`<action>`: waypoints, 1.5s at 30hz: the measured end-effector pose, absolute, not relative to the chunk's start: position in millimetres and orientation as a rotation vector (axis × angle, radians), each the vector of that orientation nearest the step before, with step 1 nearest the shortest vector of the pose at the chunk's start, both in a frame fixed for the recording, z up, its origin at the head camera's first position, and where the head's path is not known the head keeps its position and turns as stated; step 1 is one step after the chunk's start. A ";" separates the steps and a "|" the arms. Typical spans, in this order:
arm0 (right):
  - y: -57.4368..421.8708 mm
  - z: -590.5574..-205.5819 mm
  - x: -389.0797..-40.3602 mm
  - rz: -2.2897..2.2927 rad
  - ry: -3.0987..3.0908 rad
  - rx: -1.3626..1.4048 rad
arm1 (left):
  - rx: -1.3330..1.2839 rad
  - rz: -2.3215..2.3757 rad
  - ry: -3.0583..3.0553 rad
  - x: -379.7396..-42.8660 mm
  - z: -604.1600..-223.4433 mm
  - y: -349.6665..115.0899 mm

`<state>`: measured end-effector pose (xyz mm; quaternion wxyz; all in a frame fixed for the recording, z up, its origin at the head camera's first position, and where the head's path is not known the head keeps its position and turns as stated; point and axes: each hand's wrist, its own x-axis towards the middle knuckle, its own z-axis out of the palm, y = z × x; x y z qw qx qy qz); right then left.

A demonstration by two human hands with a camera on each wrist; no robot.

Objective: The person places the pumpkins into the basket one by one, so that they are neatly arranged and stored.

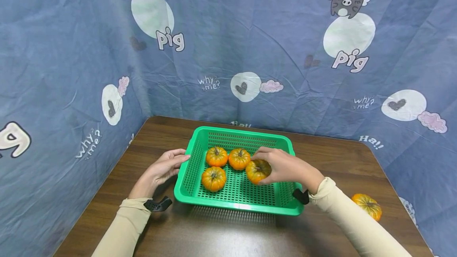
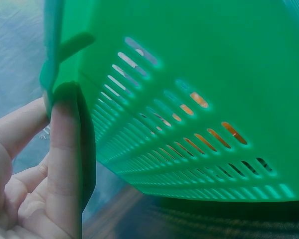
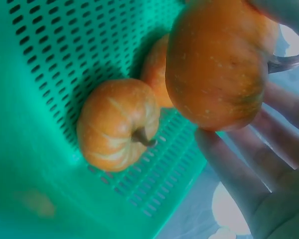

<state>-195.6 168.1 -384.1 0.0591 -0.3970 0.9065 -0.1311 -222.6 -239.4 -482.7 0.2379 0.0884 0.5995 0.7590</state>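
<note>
A green plastic basket (image 1: 232,204) with slotted walls stands on the table. My left hand (image 1: 165,168) pinches its left rim, thumb on top and fingers along the outside; the left wrist view shows the fingertips at the rim (image 2: 51,64). Over the right part of the basket, my right hand (image 1: 287,166) grips a small orange pumpkin (image 1: 255,173) between thumb and fingers. In the right wrist view this pumpkin (image 3: 217,64) appears above the basket floor, its stem pointing sideways. Three other pumpkins sit inside on the left: one at the back left (image 1: 216,156), one back centre (image 1: 238,159), one front left (image 1: 214,179).
Another orange pumpkin (image 1: 367,206) lies on the brown wooden table (image 1: 335,158), to the right of the basket and partly behind the right sleeve (image 1: 351,219). A blue printed cloth (image 1: 221,31) hangs behind the table and along both sides.
</note>
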 end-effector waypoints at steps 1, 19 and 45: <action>166.2 -384.3 -195.8 -0.387 2.741 -1.207 | 0.241 2.079 1.642 -222.6 -482.7 -239.3; 123.1 -399.5 -202.2 -0.168 2.661 -1.296 | 0.244 2.076 1.640 -221.4 -480.3 -239.0; 98.6 -420.2 -204.0 -0.035 2.623 -1.314 | 0.242 2.054 1.667 -222.4 -483.3 -239.6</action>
